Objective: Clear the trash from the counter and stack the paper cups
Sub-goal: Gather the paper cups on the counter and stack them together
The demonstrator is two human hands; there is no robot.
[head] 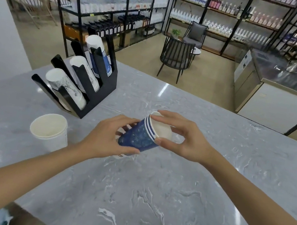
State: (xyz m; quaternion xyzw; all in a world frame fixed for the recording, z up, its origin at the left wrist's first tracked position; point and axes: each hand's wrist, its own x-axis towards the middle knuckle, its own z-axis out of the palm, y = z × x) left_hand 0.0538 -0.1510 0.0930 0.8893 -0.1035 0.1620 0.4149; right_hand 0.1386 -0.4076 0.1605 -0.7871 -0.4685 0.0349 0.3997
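Note:
A short stack of nested blue paper cups (139, 138) is tilted above the grey marble counter (149, 200), mouth facing up and right. My left hand (108, 139) grips the stack's base and lower side. My right hand (184, 135) pinches its white rim from the right. Something white with a label shows just under the stack's base; I cannot tell what it is. Left of my hands, white paper cups (49, 129) stand upright, nested, on the counter.
A black cup holder (96, 94) at the counter's back left carries three slanted rows of cups, two white and one blue. Beyond the counter are a black chair (175, 58), shelves of bottles and a steel unit (276, 87).

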